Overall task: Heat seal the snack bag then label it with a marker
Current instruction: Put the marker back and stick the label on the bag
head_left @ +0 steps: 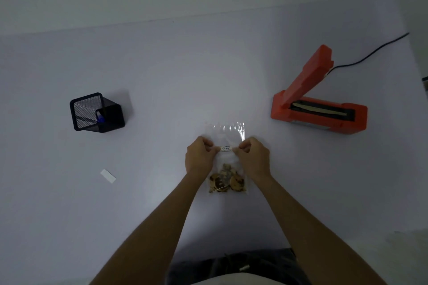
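Fingers of the left hand are curled in, thumb and forefinger pinched on the left end of a small white label strip; the right hand is curled the same way, pinching the strip's right end. The strip lies across the middle of a clear snack bag, which rests flat on the white table straight ahead of the person, between the two hands. Dark writing shows on the strip, too small to read. Brown cookies sit bunched at the bag's near end.

To the right, well apart from the bag, stands an orange heat sealer with its arm raised and a black cord trailing away. To the left is a black mesh pen holder with a blue-tipped marker inside. A small white paper slip lies nearer on the left.
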A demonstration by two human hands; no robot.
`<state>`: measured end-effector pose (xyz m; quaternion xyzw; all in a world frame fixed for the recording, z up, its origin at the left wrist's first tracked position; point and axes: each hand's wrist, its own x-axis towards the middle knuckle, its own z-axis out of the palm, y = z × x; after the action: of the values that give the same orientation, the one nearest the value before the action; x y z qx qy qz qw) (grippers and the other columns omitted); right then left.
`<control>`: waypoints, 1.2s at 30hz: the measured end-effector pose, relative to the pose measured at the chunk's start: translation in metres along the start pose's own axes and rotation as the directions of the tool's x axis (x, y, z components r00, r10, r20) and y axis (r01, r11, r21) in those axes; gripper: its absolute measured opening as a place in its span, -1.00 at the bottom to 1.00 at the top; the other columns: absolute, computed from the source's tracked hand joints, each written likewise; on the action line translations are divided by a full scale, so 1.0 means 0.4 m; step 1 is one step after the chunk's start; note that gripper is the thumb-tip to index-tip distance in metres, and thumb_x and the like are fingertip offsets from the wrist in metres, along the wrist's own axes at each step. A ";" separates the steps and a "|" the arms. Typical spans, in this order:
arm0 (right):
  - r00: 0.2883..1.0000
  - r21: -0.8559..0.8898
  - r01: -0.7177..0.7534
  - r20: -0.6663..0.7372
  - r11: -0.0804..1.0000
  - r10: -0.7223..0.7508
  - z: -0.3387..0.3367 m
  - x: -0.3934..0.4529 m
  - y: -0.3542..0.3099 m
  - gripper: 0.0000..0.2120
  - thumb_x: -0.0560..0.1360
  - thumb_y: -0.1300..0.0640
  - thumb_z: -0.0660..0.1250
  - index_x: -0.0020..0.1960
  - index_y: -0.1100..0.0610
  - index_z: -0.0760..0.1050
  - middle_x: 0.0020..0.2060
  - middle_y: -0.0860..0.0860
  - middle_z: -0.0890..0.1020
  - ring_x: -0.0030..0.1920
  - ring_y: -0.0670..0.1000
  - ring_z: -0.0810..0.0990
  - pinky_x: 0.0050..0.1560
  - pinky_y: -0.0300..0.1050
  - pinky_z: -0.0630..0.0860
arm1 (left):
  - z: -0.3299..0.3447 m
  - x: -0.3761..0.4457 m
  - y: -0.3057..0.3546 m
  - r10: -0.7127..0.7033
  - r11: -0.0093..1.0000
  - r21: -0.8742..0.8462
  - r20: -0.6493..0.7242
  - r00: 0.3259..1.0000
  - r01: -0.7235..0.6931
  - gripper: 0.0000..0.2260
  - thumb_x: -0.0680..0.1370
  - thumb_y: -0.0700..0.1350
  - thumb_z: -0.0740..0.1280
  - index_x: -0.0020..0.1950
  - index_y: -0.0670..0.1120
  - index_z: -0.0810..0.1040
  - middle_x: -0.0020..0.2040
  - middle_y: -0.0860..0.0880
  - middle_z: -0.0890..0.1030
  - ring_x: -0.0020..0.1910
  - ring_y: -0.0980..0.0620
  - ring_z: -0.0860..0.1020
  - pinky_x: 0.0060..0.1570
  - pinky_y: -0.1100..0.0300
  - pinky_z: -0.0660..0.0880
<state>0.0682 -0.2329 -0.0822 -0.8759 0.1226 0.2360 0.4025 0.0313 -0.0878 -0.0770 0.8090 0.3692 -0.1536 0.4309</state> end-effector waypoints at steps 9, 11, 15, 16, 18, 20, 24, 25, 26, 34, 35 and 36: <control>0.999 -0.006 0.017 -0.033 1.000 -0.017 0.008 -0.007 -0.009 -0.75 0.41 0.03 0.48 -0.20 0.16 0.48 -0.37 -0.04 0.55 -0.37 -0.09 0.50 -0.36 -0.30 0.37 | 0.000 0.012 -0.002 0.017 0.997 0.073 0.017 1.000 -0.018 -0.73 0.44 0.13 0.41 -0.09 -0.04 0.50 -0.23 0.08 0.55 -0.21 0.09 0.54 -0.20 0.21 0.43; 0.999 -0.042 0.000 -0.034 0.999 -0.002 0.009 -0.002 -0.012 -0.74 0.40 0.01 0.48 -0.20 0.16 0.47 -0.38 -0.05 0.54 -0.38 -0.09 0.48 -0.38 -0.31 0.34 | 0.002 0.014 0.000 0.005 0.997 0.082 0.012 1.000 -0.006 -0.72 0.43 0.14 0.42 -0.10 -0.05 0.50 -0.23 0.08 0.55 -0.22 0.08 0.53 -0.22 0.21 0.41; 1.000 -0.072 -0.014 -0.005 0.997 0.014 0.003 0.010 -0.014 -0.77 0.42 0.04 0.47 -0.20 0.15 0.47 -0.38 -0.07 0.53 -0.36 -0.09 0.48 -0.39 -0.34 0.29 | 0.004 0.017 0.000 -0.009 0.998 0.059 0.006 1.000 0.008 -0.77 0.46 0.06 0.43 -0.11 -0.07 0.50 -0.22 0.06 0.55 -0.21 0.07 0.52 -0.22 0.23 0.36; 1.000 -0.084 -0.006 0.007 0.996 0.006 0.002 0.011 -0.013 -0.79 0.43 0.05 0.46 -0.19 0.14 0.47 -0.36 -0.07 0.53 -0.35 -0.08 0.48 -0.38 -0.34 0.29 | 0.005 0.018 -0.001 -0.005 0.999 0.054 0.009 1.000 0.004 -0.79 0.47 0.04 0.42 -0.11 -0.06 0.49 -0.21 0.05 0.56 -0.20 0.06 0.52 -0.21 0.22 0.37; 1.000 -0.104 0.009 0.026 0.995 -0.006 0.001 0.012 -0.012 -0.82 0.46 0.07 0.43 -0.18 0.12 0.46 -0.33 -0.04 0.55 -0.31 -0.05 0.50 -0.37 -0.30 0.30 | 0.003 0.020 -0.005 0.007 0.998 0.062 0.024 1.000 -0.009 -0.83 0.49 0.01 0.40 -0.11 -0.05 0.48 -0.20 0.05 0.55 -0.18 0.05 0.52 -0.18 0.22 0.37; 1.000 -0.119 0.008 0.025 0.993 -0.005 0.002 0.012 -0.013 -0.82 0.46 0.07 0.41 -0.18 0.13 0.46 -0.31 -0.01 0.56 -0.28 0.00 0.52 -0.33 -0.20 0.32 | 0.002 0.022 -0.009 0.026 0.996 0.080 0.037 0.999 -0.029 -0.84 0.50 0.00 0.39 -0.11 -0.04 0.47 -0.19 0.05 0.54 -0.15 0.05 0.53 -0.16 0.22 0.36; 1.000 -0.140 -0.002 0.027 0.990 0.006 -0.004 0.013 -0.022 -0.76 0.42 0.00 0.42 -0.20 0.15 0.47 -0.34 -0.02 0.56 -0.30 0.01 0.54 -0.38 -0.22 0.30 | 0.000 0.023 -0.009 0.017 0.998 0.068 0.038 0.999 -0.019 -0.78 0.46 0.06 0.42 -0.09 -0.06 0.49 -0.22 0.09 0.52 -0.20 0.08 0.51 -0.16 0.21 0.39; 0.999 -0.139 -0.003 0.031 0.990 0.007 -0.006 0.012 -0.024 -0.72 0.41 -0.04 0.43 -0.21 0.15 0.47 -0.36 -0.02 0.55 -0.33 -0.02 0.52 -0.40 -0.26 0.28 | 0.002 0.023 -0.010 0.017 0.997 0.069 0.035 0.999 -0.020 -0.78 0.45 0.05 0.43 -0.09 -0.06 0.49 -0.23 0.09 0.52 -0.21 0.08 0.50 -0.18 0.22 0.38; 0.999 -0.140 -0.003 0.036 0.990 0.008 -0.007 0.013 -0.026 -0.69 0.40 -0.07 0.45 -0.22 0.14 0.45 -0.36 -0.03 0.55 -0.36 -0.05 0.49 -0.42 -0.27 0.27 | 0.004 0.024 -0.010 0.019 0.997 0.072 0.032 0.999 -0.021 -0.78 0.46 0.04 0.43 -0.10 -0.06 0.49 -0.23 0.09 0.52 -0.21 0.08 0.50 -0.19 0.23 0.37; 0.991 -0.156 0.008 0.133 0.988 0.013 -0.020 0.033 -0.023 -0.79 0.42 0.09 0.47 -0.22 0.13 0.45 -0.36 -0.04 0.52 -0.30 -0.02 0.50 -0.40 -0.30 0.30 | 0.002 0.036 -0.013 0.013 0.997 0.076 0.045 0.999 -0.016 -0.89 0.49 -0.08 0.39 -0.10 -0.09 0.52 -0.19 0.03 0.54 -0.17 0.06 0.49 -0.14 0.19 0.39; 0.989 -0.155 0.011 0.149 0.988 0.013 -0.022 0.033 -0.023 -0.81 0.42 0.11 0.47 -0.21 0.13 0.46 -0.36 -0.04 0.52 -0.28 -0.01 0.50 -0.40 -0.31 0.30 | 0.003 0.037 -0.012 0.008 0.997 0.077 0.046 0.999 -0.011 -0.90 0.49 -0.09 0.39 -0.09 -0.09 0.52 -0.18 0.03 0.54 -0.16 0.06 0.49 -0.14 0.20 0.39; 0.987 -0.153 0.015 0.161 0.988 0.010 -0.025 0.032 -0.022 -0.82 0.43 0.13 0.46 -0.20 0.13 0.46 -0.34 -0.03 0.53 -0.27 -0.01 0.51 -0.40 -0.32 0.31 | 0.004 0.038 -0.012 0.003 0.997 0.077 0.046 0.999 -0.007 -0.90 0.49 -0.09 0.39 -0.09 -0.09 0.52 -0.18 0.02 0.55 -0.16 0.06 0.49 -0.15 0.20 0.39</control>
<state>0.0859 -0.2351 -0.0775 -0.8824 0.0701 0.3146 0.3427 0.0383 -0.0803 -0.0891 0.8221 0.3511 -0.1850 0.4082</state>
